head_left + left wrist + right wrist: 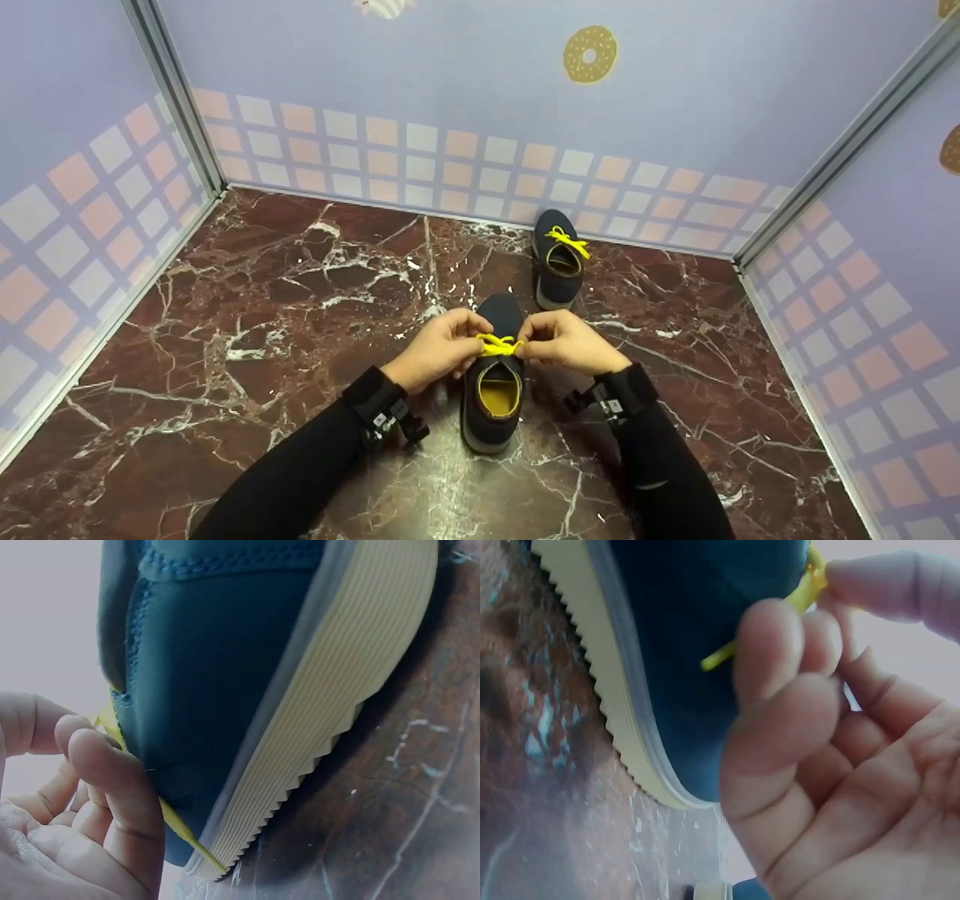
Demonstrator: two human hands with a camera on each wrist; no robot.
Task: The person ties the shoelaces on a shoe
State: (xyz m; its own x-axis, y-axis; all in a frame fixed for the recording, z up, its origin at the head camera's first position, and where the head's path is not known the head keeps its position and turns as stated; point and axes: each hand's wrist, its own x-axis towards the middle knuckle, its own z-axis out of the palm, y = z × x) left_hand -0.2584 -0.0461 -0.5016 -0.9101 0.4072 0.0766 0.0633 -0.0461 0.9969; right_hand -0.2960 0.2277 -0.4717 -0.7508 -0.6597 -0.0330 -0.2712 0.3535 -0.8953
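A dark shoe [487, 431] with a yellow lining stands on the floor, toe pointing away from me. Its yellow shoelace [498, 346] is looped across the top in a bow shape. From the left side, my left hand [444, 351] pinches the lace between thumb and fingers; a loose lace end [184, 831] hangs down the shoe's side in the left wrist view. On the opposite side my right hand [568, 343] pinches the lace too, and a short yellow tip [718, 657] sticks out past its fingers. The pale ridged sole [322, 690] shows beside the left hand.
A second dark shoe [559, 289] with a tied yellow bow [568, 241] stands ahead and slightly right, near the back wall [465, 67]. Wall panels with metal corner posts enclose the brown marbled floor [300, 300] on three sides.
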